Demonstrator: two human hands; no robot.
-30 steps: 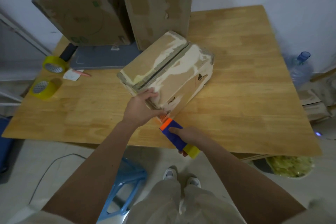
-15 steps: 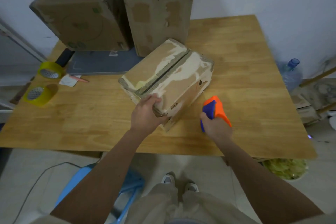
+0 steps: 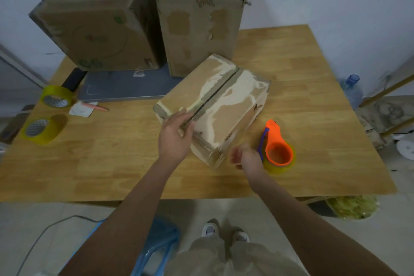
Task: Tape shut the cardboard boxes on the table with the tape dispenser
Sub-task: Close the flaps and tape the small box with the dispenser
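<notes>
Small worn cardboard box (image 3: pixel 215 105) is steadied on the wooden table (image 3: pixel 291 74), orange-and-blue tape dispenser (image 3: pixel 276 145) lying just to its right.

Near top edge of the box, by the centre seam, is touched by the left hand (image 3: pixel 173 139), fingers relaxed. Right hand (image 3: pixel 245 157) is blurred beside the dispenser's yellowish tape roll; grip cannot be told. Two larger cardboard boxes (image 3: pixel 197 20) are stood at the back.

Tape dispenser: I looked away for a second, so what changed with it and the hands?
The right hand carried the tape dispenser from the box's near corner round to its right, set it on the table and let go. It now stands beside the small cardboard box. The left hand stayed on the box's near end.
</notes>
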